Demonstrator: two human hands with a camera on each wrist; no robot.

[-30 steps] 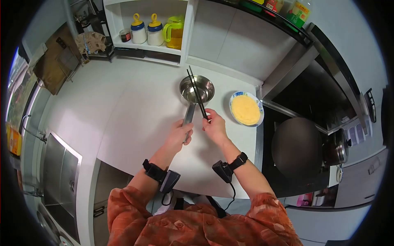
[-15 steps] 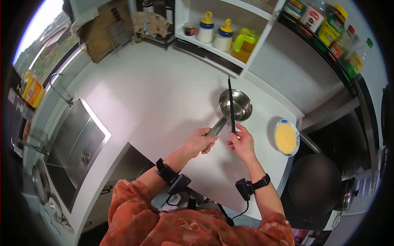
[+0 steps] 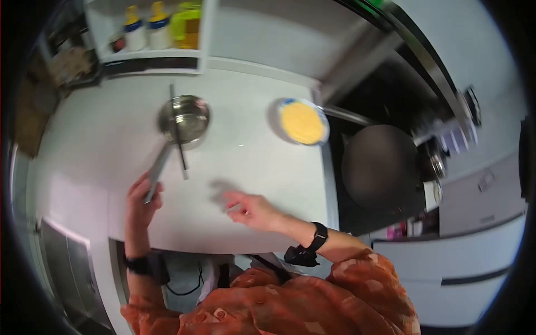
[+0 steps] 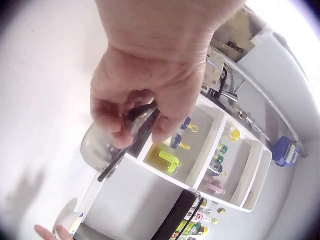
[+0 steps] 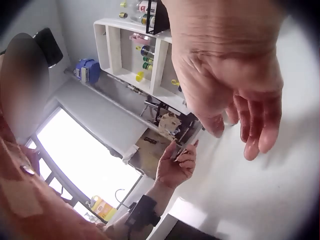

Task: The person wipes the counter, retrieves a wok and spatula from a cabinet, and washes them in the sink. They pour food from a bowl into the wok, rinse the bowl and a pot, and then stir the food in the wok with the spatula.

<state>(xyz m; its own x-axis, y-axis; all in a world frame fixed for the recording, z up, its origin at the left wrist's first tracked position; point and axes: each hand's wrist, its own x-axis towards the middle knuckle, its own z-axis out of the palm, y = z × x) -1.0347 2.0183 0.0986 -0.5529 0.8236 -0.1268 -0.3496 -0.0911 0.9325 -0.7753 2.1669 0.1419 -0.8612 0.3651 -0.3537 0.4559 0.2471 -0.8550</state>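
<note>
My left hand (image 3: pixel 142 202) grips the handle of a steel saucepan (image 3: pixel 196 118) on the white counter. A pair of dark chopsticks (image 3: pixel 178 142) lies across the saucepan, tips past its far rim and thick ends beside the handle. In the left wrist view the fingers curl round the handle, with a chopstick (image 4: pixel 111 169) sticking out beyond them. To the right, over the counter, my right hand (image 3: pixel 254 212) holds nothing, its fingers loosely bent. The right wrist view shows those relaxed fingers (image 5: pixel 255 135) hanging down. A blue-rimmed plate (image 3: pixel 286 103) bears a flat yellow food (image 3: pixel 301 123).
A stove with a large dark round pan (image 3: pixel 381 164) stands at the right, a lidded pot (image 3: pixel 432 159) behind it. At the back left a white shelf (image 3: pixel 151 54) holds jars and a green-handled jug (image 3: pixel 186 27). A sink (image 3: pixel 67 262) lies at the left.
The right hand has let go of the chopsticks and drawn back toward the body. The left hand has moved the saucepan left, farther from the plate. The head view has turned.
</note>
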